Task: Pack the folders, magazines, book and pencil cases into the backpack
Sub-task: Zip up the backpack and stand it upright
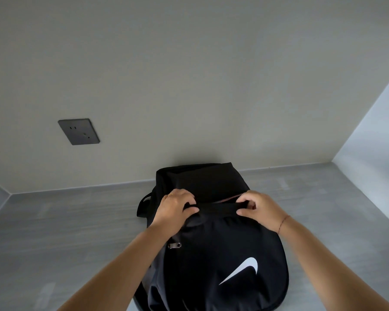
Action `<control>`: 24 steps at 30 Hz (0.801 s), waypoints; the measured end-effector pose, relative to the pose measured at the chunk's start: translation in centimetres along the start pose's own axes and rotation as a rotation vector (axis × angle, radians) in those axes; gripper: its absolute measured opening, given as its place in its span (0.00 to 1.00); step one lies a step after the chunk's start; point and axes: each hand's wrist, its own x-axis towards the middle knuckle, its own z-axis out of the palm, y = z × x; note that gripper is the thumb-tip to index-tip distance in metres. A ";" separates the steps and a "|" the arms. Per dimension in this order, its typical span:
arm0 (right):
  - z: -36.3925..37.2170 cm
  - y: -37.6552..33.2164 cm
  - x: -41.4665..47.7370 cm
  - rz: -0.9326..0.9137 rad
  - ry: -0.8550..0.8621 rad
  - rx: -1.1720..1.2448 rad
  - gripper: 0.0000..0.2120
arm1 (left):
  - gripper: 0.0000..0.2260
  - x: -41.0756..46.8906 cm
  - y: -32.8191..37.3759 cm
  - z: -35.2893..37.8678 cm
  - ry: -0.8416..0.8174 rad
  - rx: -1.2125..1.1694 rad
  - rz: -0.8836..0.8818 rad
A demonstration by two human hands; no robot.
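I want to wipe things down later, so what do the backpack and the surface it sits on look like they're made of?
The backpack looks like black woven synthetic fabric, perhaps nylon or polyester: it creases softly and has a faint sheen. The surface looks like matte grey laminate or stone-look board with pale streaks; which one cannot be told.

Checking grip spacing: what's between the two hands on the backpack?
Head view: only a taut band of the black backpack fabric at its opening runs between the left hand and right hand; both pinch it. Nothing else there.

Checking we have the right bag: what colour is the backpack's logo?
White, on the black backpack; logo shows in the head view.
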 end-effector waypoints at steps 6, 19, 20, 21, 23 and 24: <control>1.0 0.8 1.7 0.117 0.338 -0.016 0.03 | 0.04 -0.4 0.2 -2.1 0.090 -0.335 -0.265; 8.9 -7.7 3.2 -0.004 0.161 -0.071 0.10 | 0.19 -2.7 -1.3 0.5 0.099 -0.364 -0.449; 9.1 -8.0 3.3 0.048 0.098 -0.039 0.09 | 0.19 -2.8 -1.2 0.7 0.098 -0.351 -0.441; 9.2 -8.1 3.4 0.086 0.065 -0.008 0.09 | 0.18 -2.8 -1.2 0.9 0.102 -0.343 -0.434; 9.5 -8.1 3.3 0.118 0.047 0.040 0.09 | 0.15 -2.9 -1.3 1.2 0.110 -0.333 -0.424; 9.6 -8.0 3.3 0.125 0.041 0.060 0.09 | 0.14 -2.9 -1.3 1.2 0.112 -0.326 -0.421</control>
